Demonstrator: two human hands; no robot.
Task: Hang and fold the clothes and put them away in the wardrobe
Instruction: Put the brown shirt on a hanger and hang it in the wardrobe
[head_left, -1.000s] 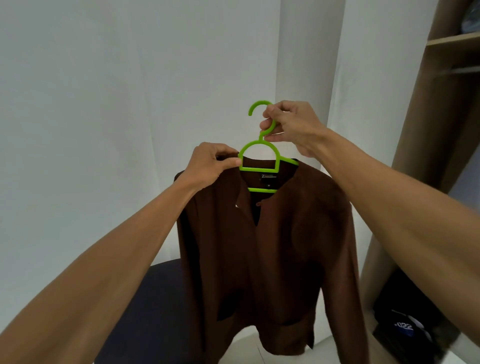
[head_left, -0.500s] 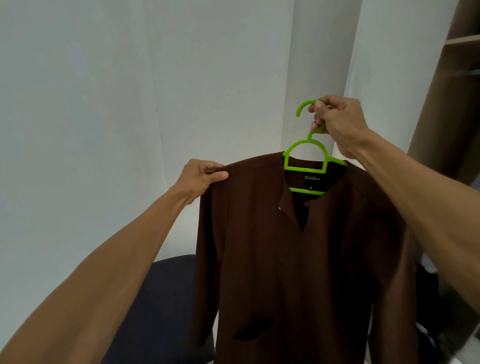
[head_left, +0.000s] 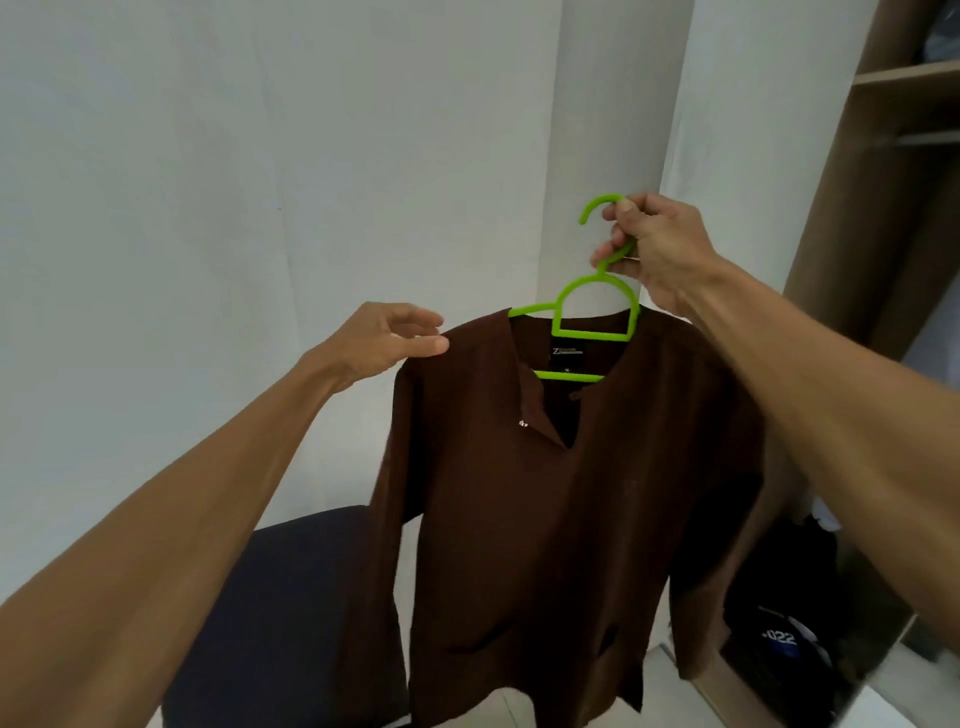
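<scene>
With the right hand (head_left: 660, 254) gripping the green plastic hanger (head_left: 592, 335) by its hook, seat the shoulder of the brown fabric shirt (head_left: 571, 519) squarely beside the loosely open left hand (head_left: 374, 343).

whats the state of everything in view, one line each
shirt, hanging on the hanger, neck open
hanger, held up by its hook
right hand, gripping the hanger's hook
left hand, loose at the shirt's shoulder, not gripping
wardrobe, open
</scene>
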